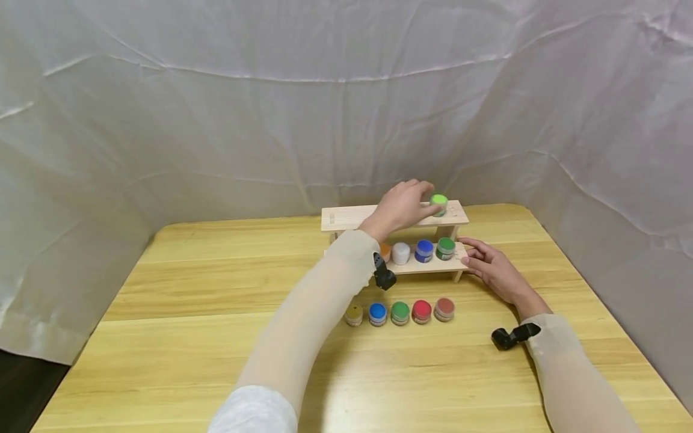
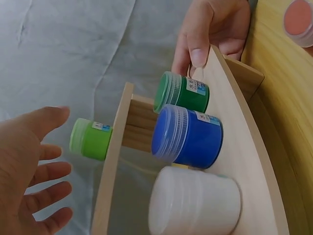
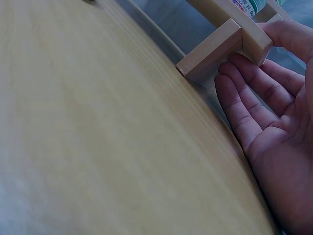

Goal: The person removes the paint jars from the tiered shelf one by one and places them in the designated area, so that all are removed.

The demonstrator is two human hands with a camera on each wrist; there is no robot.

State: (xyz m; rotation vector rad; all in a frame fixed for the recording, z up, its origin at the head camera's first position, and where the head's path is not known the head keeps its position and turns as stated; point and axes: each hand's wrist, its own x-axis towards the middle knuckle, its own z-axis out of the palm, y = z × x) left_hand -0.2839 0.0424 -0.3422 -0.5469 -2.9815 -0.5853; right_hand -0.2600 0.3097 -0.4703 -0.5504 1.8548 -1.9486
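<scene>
A small light green paint jar (image 1: pixel 438 204) stands near the right end of the upper board of a two-tier wooden rack (image 1: pixel 352 216). My left hand (image 1: pixel 403 205) is beside it, thumb and fingers spread; the left wrist view shows a gap between this hand (image 2: pixel 29 171) and the jar (image 2: pixel 97 139). On the lower board stand an orange jar (image 1: pixel 385 251), a white jar (image 1: pixel 401 254), a blue jar (image 1: pixel 425 251) and a dark green jar (image 1: pixel 446 248). My right hand (image 1: pixel 495 273) holds the lower board's right end, thumb above and fingers below it.
On the wooden table (image 1: pixel 216 337), before the rack, several jars stand in a row: ochre (image 1: pixel 354 315), blue (image 1: pixel 378 314), green (image 1: pixel 400 313), red (image 1: pixel 421 311) and brownish red (image 1: pixel 444 309). A pale cloth (image 1: pixel 243 132) hangs behind and at both sides.
</scene>
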